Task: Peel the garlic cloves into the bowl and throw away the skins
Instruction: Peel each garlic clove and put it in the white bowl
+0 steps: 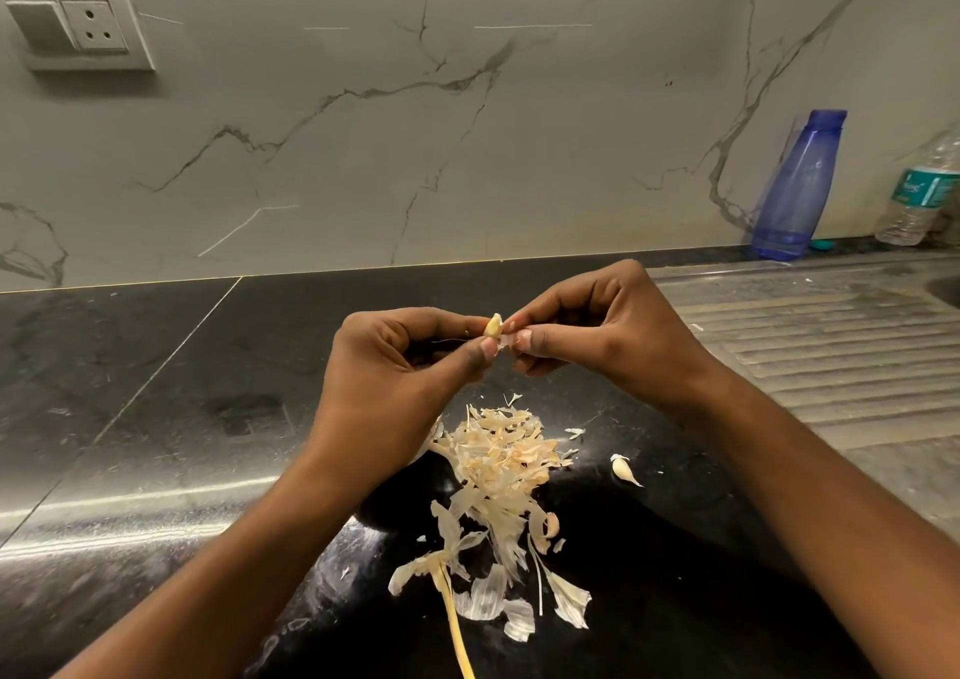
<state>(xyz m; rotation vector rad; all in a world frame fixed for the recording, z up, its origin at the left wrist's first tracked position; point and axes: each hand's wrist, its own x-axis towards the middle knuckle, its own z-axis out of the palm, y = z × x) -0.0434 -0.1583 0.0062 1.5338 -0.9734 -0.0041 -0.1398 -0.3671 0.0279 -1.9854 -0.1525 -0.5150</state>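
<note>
**Pale yellow garlic clove pinched between both hands above the table**

Pale yellow and partly bare, the garlic clove (493, 326) is held in the air over the dark stone table (156, 418). The left hand (400, 366) grips it between thumb and curled fingers. The right hand (597, 335) meets it from the other side, its thumb and forefinger pinching a thin white flap of skin (506, 341) at the clove's lower end. The two hands are close together, fingertips nearly touching.

Directly below them lies a loose heap of skins (498, 457), papery and cream to tan, trailing toward the viewer. A long yellowish stalk (457, 621) lies at the near end of the heap. Just right of the heap, apart from it, sits an unpeeled clove (625, 470).

Farther right, a ribbed steel draining board (831, 340) adjoins the table. Behind it, a blue bottle (797, 187) and a clear bottle (919, 195) stand against the marble-patterned wall (363, 132), which carries a socket (93, 26) at upper left.
</note>
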